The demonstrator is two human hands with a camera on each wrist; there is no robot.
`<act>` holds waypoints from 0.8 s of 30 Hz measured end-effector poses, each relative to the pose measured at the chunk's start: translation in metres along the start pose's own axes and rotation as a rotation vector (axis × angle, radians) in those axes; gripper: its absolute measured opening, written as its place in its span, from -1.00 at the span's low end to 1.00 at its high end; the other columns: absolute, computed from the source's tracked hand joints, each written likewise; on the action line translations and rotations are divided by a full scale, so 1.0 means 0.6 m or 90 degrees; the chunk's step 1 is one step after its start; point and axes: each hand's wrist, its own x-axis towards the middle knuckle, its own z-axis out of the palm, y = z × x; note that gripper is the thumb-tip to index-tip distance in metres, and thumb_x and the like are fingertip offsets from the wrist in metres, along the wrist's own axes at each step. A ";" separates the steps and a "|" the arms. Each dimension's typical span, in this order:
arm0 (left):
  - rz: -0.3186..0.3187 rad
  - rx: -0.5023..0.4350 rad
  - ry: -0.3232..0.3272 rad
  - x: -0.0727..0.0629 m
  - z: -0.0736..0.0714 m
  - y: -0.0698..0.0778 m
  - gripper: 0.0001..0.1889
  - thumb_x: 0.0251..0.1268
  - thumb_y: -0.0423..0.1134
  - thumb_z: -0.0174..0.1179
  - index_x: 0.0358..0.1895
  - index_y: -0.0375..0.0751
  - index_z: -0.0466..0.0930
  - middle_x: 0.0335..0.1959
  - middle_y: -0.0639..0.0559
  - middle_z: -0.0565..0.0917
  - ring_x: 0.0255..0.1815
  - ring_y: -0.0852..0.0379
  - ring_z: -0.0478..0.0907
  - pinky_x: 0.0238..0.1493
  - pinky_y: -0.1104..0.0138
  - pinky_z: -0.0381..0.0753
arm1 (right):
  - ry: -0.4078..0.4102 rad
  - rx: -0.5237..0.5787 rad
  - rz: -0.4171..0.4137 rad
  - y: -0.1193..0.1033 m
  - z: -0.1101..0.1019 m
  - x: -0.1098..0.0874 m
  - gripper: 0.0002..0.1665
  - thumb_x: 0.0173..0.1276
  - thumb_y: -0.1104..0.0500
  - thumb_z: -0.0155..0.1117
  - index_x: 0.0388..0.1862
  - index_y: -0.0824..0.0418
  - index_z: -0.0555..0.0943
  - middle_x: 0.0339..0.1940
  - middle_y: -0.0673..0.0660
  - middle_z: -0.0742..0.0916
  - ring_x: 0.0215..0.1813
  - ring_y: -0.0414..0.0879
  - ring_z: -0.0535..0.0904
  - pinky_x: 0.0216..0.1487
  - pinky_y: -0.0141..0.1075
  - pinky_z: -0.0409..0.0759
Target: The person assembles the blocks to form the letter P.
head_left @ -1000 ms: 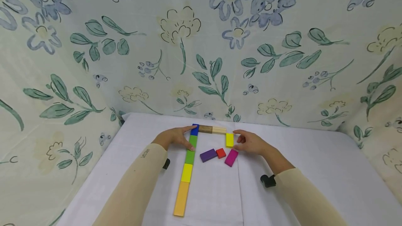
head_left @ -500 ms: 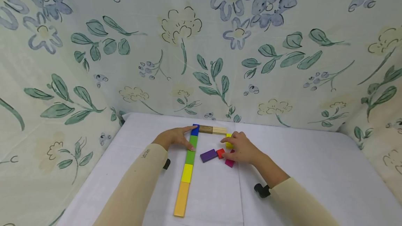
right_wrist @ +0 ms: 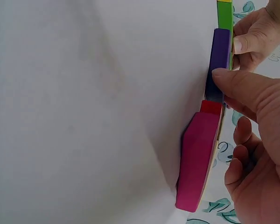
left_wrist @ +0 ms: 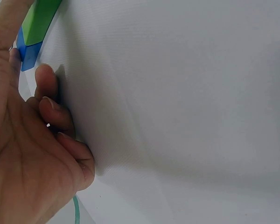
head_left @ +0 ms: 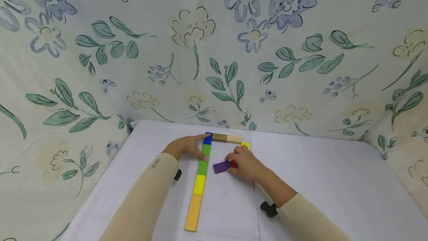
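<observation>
My right hand [head_left: 246, 164] reaches over the loose blocks, its thumb and index finger pinching the right end of a purple block [head_left: 220, 167]. A small red block [head_left: 234, 164] shows under that hand. In the right wrist view a magenta block [right_wrist: 200, 161] lies close to the red one, below the palm. My left hand [head_left: 184, 147] rests along a row of blocks: the index fingertip touches the blue block [head_left: 207, 139] at the far end, and the thumb touches the green blocks [head_left: 202, 167]. Its other fingers are bent against the cloth in the left wrist view.
The row continues nearer with a yellow block [head_left: 199, 184] and a long orange block [head_left: 193, 212]. From the blue end, a brown block [head_left: 219, 138] and a striped wooden block [head_left: 233, 139] run right. Another yellow block [head_left: 245, 145] is partly hidden. White cloth [head_left: 321, 174] covers the table.
My right hand has moved left from beside the right yellow block, over the magenta and red blocks, and now pinches the purple block. My left hand has stayed put.
</observation>
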 end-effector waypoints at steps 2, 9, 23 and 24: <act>0.000 -0.003 -0.001 0.001 0.000 -0.001 0.18 -0.29 0.30 0.64 0.52 0.72 0.10 0.70 0.02 0.10 0.63 -0.25 0.12 0.54 -0.35 0.16 | -0.003 0.010 0.003 -0.003 -0.001 0.001 -0.61 0.27 -0.01 0.53 0.07 -0.02 0.73 -0.17 -0.03 0.61 -0.02 -0.10 0.37 -0.09 -0.27 0.43; 0.004 -0.004 -0.008 0.005 0.003 -0.003 0.21 -0.32 0.30 0.65 0.52 0.73 0.08 0.69 0.03 0.11 0.63 -0.25 0.12 0.54 -0.35 0.16 | -0.007 0.022 0.021 -0.006 0.004 0.001 -0.62 0.26 -0.10 0.53 0.01 -0.02 0.74 -0.16 -0.06 0.61 -0.03 -0.14 0.36 -0.08 -0.30 0.46; -0.004 0.001 -0.001 0.000 0.000 0.000 0.20 -0.32 0.29 0.65 0.52 0.74 0.09 0.69 0.04 0.11 0.62 -0.25 0.13 0.52 -0.36 0.17 | 0.030 0.004 0.023 -0.015 0.023 0.014 -0.60 0.26 -0.19 0.50 -0.05 -0.01 0.73 -0.27 -0.11 0.60 -0.10 -0.17 0.34 -0.12 -0.34 0.44; -0.005 0.001 -0.001 -0.001 0.000 0.000 0.19 -0.31 0.29 0.65 0.52 0.74 0.09 0.69 0.04 0.11 0.62 -0.25 0.13 0.53 -0.36 0.16 | 0.031 0.003 0.023 -0.017 0.023 0.015 -0.60 0.26 -0.19 0.50 -0.06 -0.01 0.74 -0.27 -0.11 0.61 -0.10 -0.16 0.35 -0.11 -0.34 0.45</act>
